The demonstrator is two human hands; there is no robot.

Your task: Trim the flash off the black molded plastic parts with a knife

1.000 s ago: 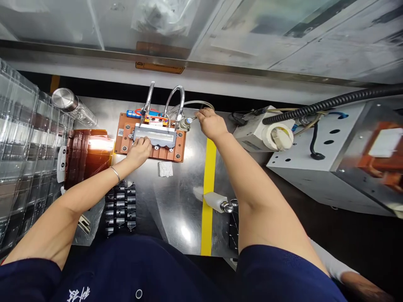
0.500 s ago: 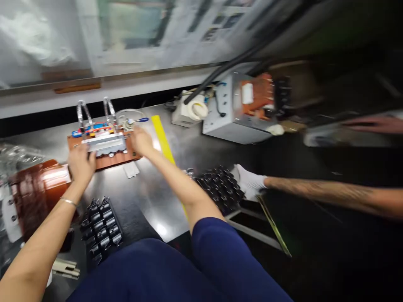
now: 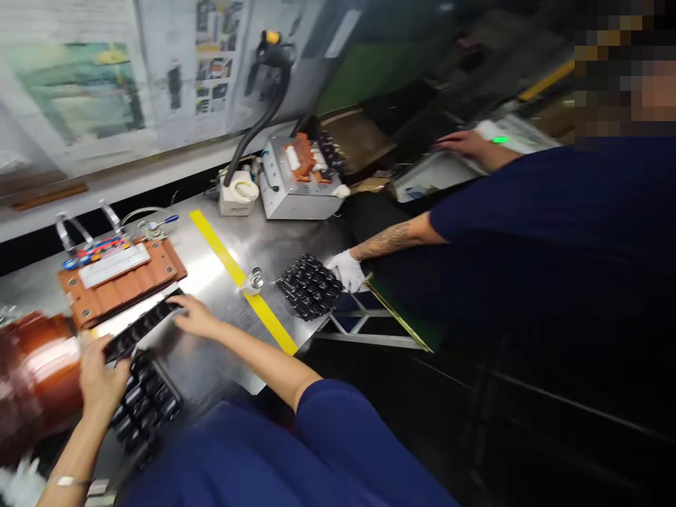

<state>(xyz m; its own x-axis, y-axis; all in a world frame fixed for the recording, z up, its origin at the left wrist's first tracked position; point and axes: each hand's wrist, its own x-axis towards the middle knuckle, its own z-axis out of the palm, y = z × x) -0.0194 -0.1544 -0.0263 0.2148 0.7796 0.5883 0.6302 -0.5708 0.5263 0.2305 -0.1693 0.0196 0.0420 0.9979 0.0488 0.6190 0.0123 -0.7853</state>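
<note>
Just in front of the brown block (image 3: 127,289) on the metal desk (image 3: 301,236), the person has a long black strip (image 3: 142,325) up in both hands. The left hand (image 3: 103,373) is gripping the strip's left end, thumb on the near side. The right hand (image 3: 193,317) pinches the other end, though blur hides exactly how the fingers sit. The strip slants, its right end farther from the person, and looks to me apart from the block.

On the block lies a white bar (image 3: 115,265), with bent silver pipes (image 3: 66,236) standing behind it. Nearer the person than the block, a batch of black parts (image 3: 151,401) rests beside the left hand. To the left of the block is a shiny amber roll (image 3: 47,366).

As for progress, I'd judge that the strip is fully in hand and clear of the block, but not yet set down. Whether any work on it remains, I can't tell from here, nor whether the batch in front of the block is finished.

Well to the right of the block, past the yellow stripe (image 3: 237,267), sits another pile of black pieces (image 3: 310,285), with a co-worker's gloved hand (image 3: 347,271) at its edge. Behind that pile stands a grey box (image 3: 303,201).
</note>
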